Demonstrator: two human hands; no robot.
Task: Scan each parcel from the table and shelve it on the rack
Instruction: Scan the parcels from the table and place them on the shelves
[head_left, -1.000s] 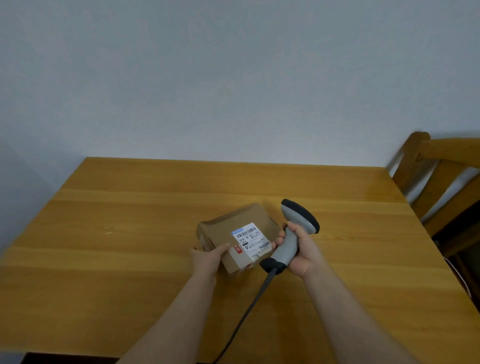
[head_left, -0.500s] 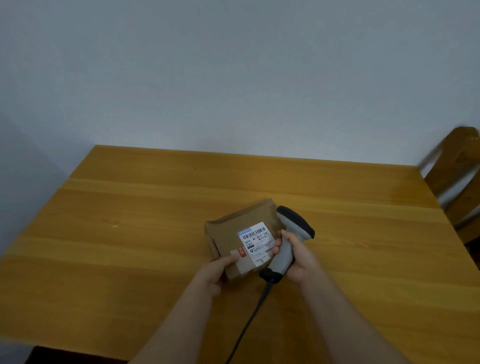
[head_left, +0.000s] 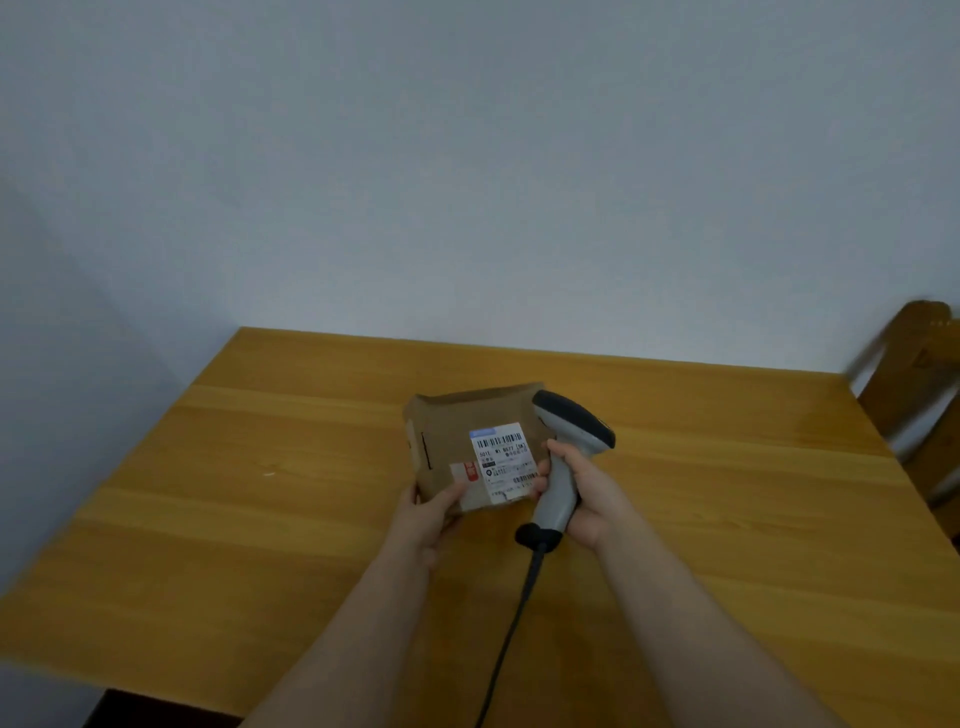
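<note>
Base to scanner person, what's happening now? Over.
Left hand holds parcel. Right hand grips scanner beside label. Nothing blocks the label.

Wall (head_left: 467, 156): plain, pale, meeting a 2nd wall (head_left: 52, 364) in a corner at left. Chair (head_left: 919, 395): 1, wooden, blurred, cut off by the right frame edge, just beside the worktop (head_left: 260, 519). Floor (head_left: 156, 713): dark strip, bottom left.

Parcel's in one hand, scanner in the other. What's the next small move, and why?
Probably draw the grey handheld scanner back and tip its black head toward the white label. The right hand grips it close beside the brown cardboard parcel, head alongside the label rather than facing it; the left hand holds the parcel label-up.
</note>
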